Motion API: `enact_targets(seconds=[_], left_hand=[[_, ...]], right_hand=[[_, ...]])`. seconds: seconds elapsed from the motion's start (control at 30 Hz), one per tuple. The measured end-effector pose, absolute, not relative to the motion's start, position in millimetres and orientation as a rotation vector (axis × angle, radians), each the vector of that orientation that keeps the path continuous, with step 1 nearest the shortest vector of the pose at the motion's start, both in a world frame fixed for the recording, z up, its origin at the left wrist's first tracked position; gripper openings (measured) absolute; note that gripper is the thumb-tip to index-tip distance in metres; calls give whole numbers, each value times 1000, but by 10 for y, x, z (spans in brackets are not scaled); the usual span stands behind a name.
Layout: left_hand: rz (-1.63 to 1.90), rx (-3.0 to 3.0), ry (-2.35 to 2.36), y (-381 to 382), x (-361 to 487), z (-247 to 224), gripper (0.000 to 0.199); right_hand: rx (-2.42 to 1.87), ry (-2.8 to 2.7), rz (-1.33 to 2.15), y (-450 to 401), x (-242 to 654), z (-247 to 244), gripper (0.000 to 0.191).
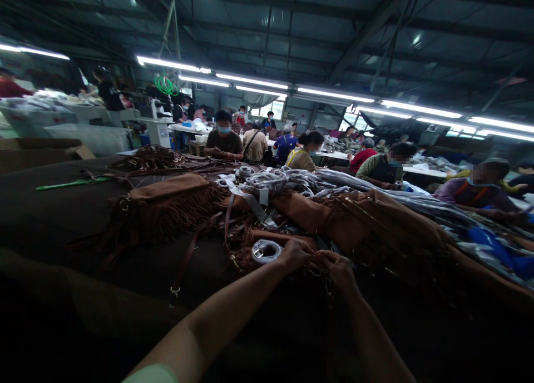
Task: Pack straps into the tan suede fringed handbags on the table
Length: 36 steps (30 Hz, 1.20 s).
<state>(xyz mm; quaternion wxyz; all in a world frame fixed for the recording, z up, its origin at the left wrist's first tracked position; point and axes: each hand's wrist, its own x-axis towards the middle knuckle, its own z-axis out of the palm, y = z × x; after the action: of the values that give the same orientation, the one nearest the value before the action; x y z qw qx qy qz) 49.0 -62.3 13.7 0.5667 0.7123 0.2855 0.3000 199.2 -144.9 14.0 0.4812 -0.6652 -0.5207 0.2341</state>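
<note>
Close together over a brown fringed bag [302, 240], my left hand [295, 255] and my right hand [339, 267] meet at the fingertips. Both have their fingers pinched at the bag's right end; dim light and the fingers hide what is between them. Just left of my left hand lies a coiled strap in pale wrapping [267, 252] with a metal buckle showing. Below my right hand hangs a dark strap with a metal clasp [329, 287]. Another brown strap [189, 255] trails over the table edge to the left, ending in a metal ring.
More brown fringed bags lie on the dark table, one at left [173, 197] and a pile at right [375, 219]. Behind them spreads a heap of wrapped grey straps [292, 180]. A green strip [70, 183] lies far left. Several people sit across the table and beyond.
</note>
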Motion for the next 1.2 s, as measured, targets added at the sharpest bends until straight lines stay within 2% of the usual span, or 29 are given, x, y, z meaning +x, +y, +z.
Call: enact_targets(seconds=[0.23, 0.57, 0.67, 0.73, 0.9, 1.03, 1.2], left_hand=[[686, 1709, 691, -638, 474, 198, 45], [639, 1745, 719, -604, 485, 165, 32], [720, 1725, 811, -602, 490, 161, 35], [777, 1701, 807, -598, 490, 147, 40], [802, 1737, 648, -593, 480, 91, 22], [800, 1729, 627, -590, 481, 56, 19], [749, 1734, 611, -574, 478, 13, 17]], right_hand=[[-1619, -1295, 492, -1464, 1961, 160, 38], [-1668, -1395, 456, -1519, 1859, 286, 35], [-1683, -1428, 439, -1523, 1861, 299, 35], [-1693, -1437, 477, -1530, 1855, 306, 36], [-1709, -1447, 548, -1541, 1848, 307, 36], [-1731, -1473, 584, -1517, 1899, 224, 32], [-1662, -1406, 751, -1481, 1994, 43, 39]])
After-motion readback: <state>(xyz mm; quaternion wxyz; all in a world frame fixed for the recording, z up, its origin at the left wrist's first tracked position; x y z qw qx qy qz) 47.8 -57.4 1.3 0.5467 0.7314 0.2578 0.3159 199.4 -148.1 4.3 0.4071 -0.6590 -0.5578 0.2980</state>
